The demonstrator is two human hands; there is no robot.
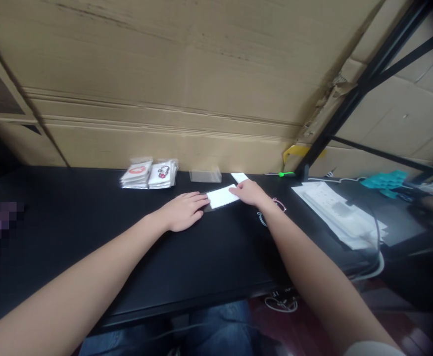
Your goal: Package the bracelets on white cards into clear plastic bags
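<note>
A white card (221, 197) lies partly on what looks like a clear plastic sleeve (209, 208) on the black table. My right hand (252, 193) pinches the card's right end, thumb on top. Flat on the table, my left hand (184, 212) has its fingers stretched out, the tips at the sleeve and the card's left end. More white card (239, 176) shows just behind my right hand. Thin beaded bracelets (263, 219) lie under my right wrist, partly hidden. Behind my left hand stand two stacks of bagged cards, one with a red print (136, 174), one with a dark-and-red bracelet (163, 173).
A pile of clear sleeves (206, 175) sits near the cardboard wall (171, 64). To the right are white papers and plastic packets (335, 212), a bright green small item (286, 174), teal material (385, 182) and a black metal frame (364, 94). The table's front edge (186, 309) is near my legs.
</note>
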